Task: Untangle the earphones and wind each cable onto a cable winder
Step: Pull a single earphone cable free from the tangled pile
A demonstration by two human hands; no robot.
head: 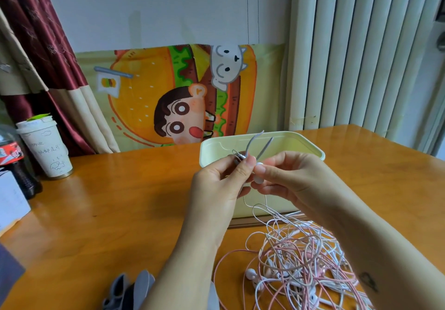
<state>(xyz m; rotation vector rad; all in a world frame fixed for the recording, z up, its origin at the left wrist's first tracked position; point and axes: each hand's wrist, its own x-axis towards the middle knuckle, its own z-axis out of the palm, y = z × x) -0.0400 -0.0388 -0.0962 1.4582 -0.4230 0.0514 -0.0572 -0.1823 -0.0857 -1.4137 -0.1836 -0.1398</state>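
Far left of the pale green box [310, 149], a cola bottle [14, 165] is cut off by the frame edge. A paper cup [45, 148] with handwriting stands beside it on the wooden table [108, 201]. Spare grey cable winders [134, 290] lie nearer than the box and to its left, partly hidden by the left forearm. Before the box, the left hand [221, 184] pinches a grey cable winder [254, 144], its two soft strips rising in a V against the rim. The right hand [293, 179], touching the left, pinches a white earbud [258, 180]. Fingers hide how the cable meets the winder. Thin white cable drops to the tangle of white and pink earphones [296, 259] just in front of the box, its right side covered by the right forearm.
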